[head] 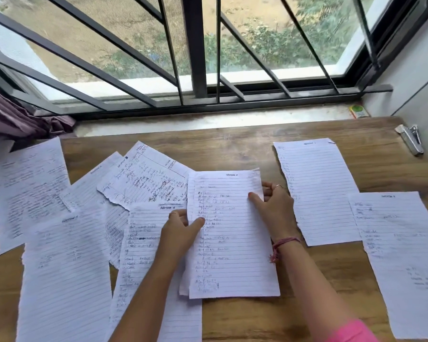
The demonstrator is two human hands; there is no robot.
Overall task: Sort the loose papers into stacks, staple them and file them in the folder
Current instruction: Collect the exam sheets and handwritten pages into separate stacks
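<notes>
Desk wooden | papers scattered | barred window behind

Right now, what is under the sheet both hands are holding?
Under the held sheet, at least one more sheet's edge peeks out at its lower left, and it overlaps the "Section 4" page. Anything else beneath is covered.

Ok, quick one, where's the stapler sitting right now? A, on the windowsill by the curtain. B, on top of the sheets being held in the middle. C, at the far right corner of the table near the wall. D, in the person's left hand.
C: the stapler lies on the table at its far right corner by the wall, while both hands hold the middle sheets.
</notes>
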